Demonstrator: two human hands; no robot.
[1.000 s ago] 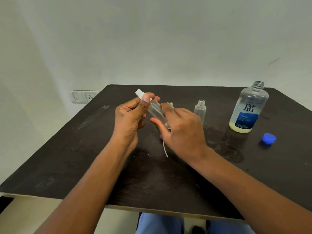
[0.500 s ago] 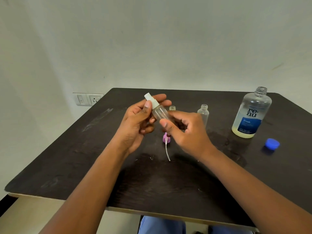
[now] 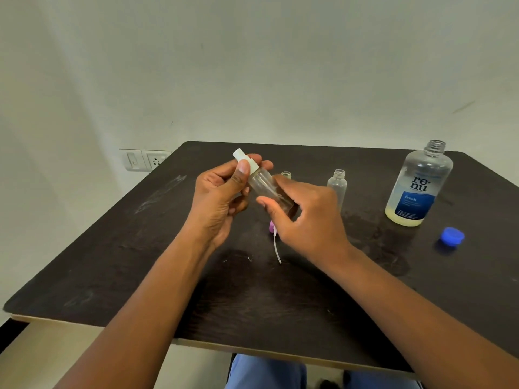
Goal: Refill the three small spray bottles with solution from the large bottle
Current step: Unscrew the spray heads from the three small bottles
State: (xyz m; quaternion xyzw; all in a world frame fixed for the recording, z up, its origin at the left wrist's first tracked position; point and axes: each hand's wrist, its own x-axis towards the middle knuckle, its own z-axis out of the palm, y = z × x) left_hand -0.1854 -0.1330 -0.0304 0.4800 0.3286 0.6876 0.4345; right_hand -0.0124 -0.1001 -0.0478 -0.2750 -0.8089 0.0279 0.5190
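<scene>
Table (image 3: 118, 248) bearing large bottle (image 3: 418, 186), uncapped, far right. Left hand (image 3: 222, 197) pinching white spray head (image 3: 245, 160); right hand (image 3: 306, 217) gripping third spray bottle (image 3: 266, 186), tilted above table centre. Best unscrewed level (avoiding spills), drawing tube out straight.

Three small clear plastic spray bottles (image 3: 271, 189) (image 3: 286, 175) (image 3: 337, 186), one large clear labelled bottle (image 3: 418, 186), one blue round cap (image 3: 451, 236), one pink spray head with white tube (image 3: 274, 234), two hands (image 3: 219, 197) (image 3: 309, 217), one dark bench (image 3: 140, 248).
</scene>
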